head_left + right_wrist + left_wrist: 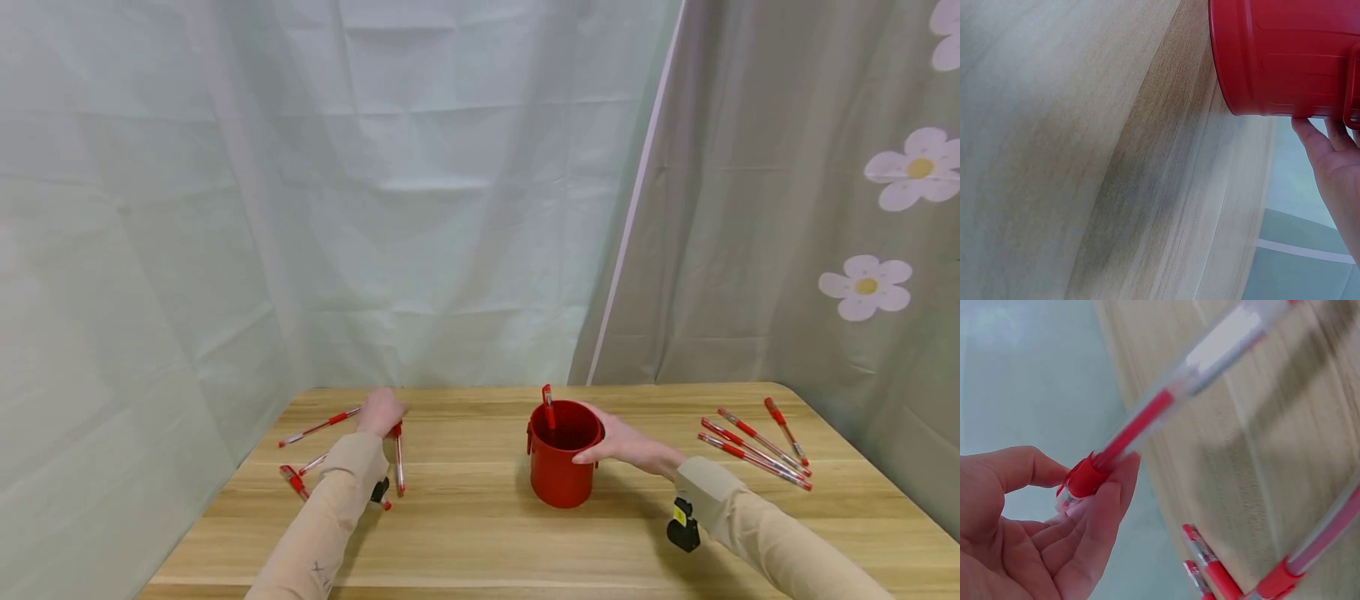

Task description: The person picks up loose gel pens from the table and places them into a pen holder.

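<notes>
My left hand (381,410) pinches a red gel pen (1135,428) near its red capped end, between thumb and fingers; the clear barrel slants up over the wood in the left wrist view. Other red pens (400,458) lie about this hand, some partly hidden by the forearm. My right hand (626,442) grips a red bucket-shaped pen holder (561,483) from its right side, thumb at the front near the rim. One red pen (549,407) stands inside, leaning at the back left. In the right wrist view, fingers (1316,140) touch the holder's wall.
On the right of the wooden table (480,550) lie several red pens (750,450), loosely grouped, with one pen (786,429) a little apart. A pale curtain (465,208) hangs behind the table; a grey curtain with flowers (750,208) hangs to the right.
</notes>
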Available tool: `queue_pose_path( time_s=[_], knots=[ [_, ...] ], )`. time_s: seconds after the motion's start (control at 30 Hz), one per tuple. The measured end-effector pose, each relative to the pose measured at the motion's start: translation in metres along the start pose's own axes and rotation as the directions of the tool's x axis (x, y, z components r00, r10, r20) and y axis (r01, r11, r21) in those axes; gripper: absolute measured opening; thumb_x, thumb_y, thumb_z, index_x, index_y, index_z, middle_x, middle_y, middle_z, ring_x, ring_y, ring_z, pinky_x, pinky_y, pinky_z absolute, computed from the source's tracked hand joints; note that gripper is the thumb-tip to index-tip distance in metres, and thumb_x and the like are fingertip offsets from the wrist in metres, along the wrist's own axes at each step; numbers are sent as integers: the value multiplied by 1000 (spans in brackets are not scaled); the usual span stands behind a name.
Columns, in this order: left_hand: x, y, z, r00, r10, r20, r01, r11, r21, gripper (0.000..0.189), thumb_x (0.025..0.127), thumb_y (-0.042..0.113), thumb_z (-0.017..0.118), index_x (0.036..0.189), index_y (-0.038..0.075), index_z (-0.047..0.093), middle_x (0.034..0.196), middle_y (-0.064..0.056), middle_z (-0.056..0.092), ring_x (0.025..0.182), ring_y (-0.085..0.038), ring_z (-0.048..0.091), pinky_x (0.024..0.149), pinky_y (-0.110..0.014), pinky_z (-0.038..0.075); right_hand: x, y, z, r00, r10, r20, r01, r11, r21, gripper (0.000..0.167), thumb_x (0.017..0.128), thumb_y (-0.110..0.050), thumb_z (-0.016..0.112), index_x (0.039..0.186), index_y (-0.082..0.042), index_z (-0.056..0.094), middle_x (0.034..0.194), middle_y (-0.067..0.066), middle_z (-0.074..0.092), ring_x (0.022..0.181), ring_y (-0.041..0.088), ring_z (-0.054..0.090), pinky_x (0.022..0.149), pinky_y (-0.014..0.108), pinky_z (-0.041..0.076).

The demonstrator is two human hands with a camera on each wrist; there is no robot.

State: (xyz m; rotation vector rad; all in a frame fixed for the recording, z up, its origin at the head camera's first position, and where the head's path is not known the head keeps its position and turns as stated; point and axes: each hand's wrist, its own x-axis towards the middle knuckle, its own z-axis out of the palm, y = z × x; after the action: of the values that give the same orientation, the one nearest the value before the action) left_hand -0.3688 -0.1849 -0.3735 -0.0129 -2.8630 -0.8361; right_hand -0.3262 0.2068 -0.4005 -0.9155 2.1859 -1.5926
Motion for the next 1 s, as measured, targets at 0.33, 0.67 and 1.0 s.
queue_pose_path(
  time_s=[0.33, 0.67, 1.0],
  knots=[
    [-1, 19, -6, 1000, 13, 24, -12, 999, -38, 28, 82, 7, 50, 56, 1, 59, 48, -8, 54, 42, -18, 50, 43, -27, 40, 0, 1, -1, 1000, 10, -4, -10, 1000, 7, 70, 78, -16, 69, 136, -6, 31, 129, 13, 42, 114, 30, 39, 87, 42, 38],
    [0, 40, -8, 995, 95, -21, -97, 989, -112, 27, 84, 5, 55, 57, 6, 50, 47, -8, 53, 42, -19, 55, 44, -26, 43, 1, 3, -2, 1000, 3, -2, -3, 1000, -5, 70, 78, -17, 70, 136, -8, 31, 129, 11, 43, 115, 31, 39, 88, 42, 37],
    [0, 55, -11, 992, 102, -75, -112, 983, -144, 19, 81, 2, 57, 66, 3, 46, 53, -8, 54, 44, -18, 55, 45, -27, 42, 0, 3, -1, 1000, -1, 3, 1, 1000, 9, 70, 78, -17, 69, 136, -5, 30, 129, 14, 42, 115, 33, 38, 87, 42, 38]
  ],
)
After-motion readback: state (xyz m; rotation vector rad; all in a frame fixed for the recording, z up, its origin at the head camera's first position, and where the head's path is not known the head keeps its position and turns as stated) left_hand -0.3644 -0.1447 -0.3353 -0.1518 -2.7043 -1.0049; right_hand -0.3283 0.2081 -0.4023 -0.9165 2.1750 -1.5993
